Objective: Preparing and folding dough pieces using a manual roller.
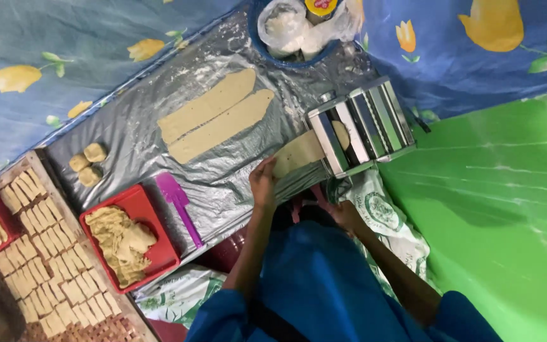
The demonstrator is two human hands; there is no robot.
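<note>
A metal dough-rolling machine [363,124] stands on a silver plastic sheet [134,142]. A flat tan dough sheet [297,153] comes out of its left side. My left hand [263,183] holds the lower end of that sheet. My right hand [340,212] is below the machine at its near side, fingers curled; what it grips is hidden. Two long rolled dough strips [213,115] lie on the plastic to the left of the machine.
A red tray [159,250] holds scrap dough beside a purple scraper [178,202]. Three dough lumps [88,163] lie further left. A wooden board [49,253] carries several cut dough squares. A blue bowl with a flour bag [289,28] sits at the top. Green mat [508,209] on the right.
</note>
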